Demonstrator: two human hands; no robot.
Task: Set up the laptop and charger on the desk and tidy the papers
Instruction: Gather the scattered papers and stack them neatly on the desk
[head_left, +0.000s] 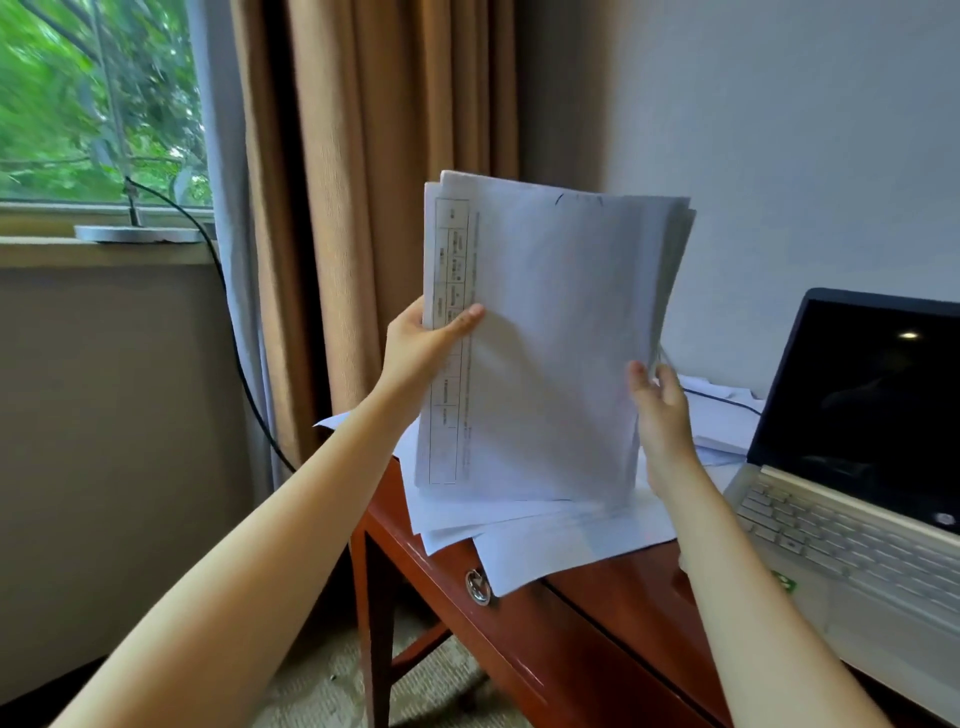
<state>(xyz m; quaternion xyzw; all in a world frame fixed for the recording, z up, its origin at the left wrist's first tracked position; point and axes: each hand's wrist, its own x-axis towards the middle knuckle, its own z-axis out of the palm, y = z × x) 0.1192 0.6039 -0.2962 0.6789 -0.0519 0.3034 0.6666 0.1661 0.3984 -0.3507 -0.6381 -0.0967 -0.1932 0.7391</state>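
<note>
Holds a sheaf of papers (550, 338) upright over the left end of the wooden desk (597, 629), bottom edge down among loose sheets (550, 545) fanned over the desk's corner. Pinches the sheaf's left edge with the left hand (421, 345), thumb flat across the front, fingers hidden behind. Meets the right edge with the right hand (662, 415), fingers lightly bent, tips at the paper's edge; cannot tell whether gripping or merely steadying. Printed table down the left margin of one sheet. To the right on the same desk, an open laptop (857, 447), screen dark, keyboard pale. Between laptop and sheaf, a flat white item (724, 428) with a thin dark cable across it; too hidden to name. On the desk's front, a metal ring pull (477, 587). Behind, tan curtains (374, 208).
</note>
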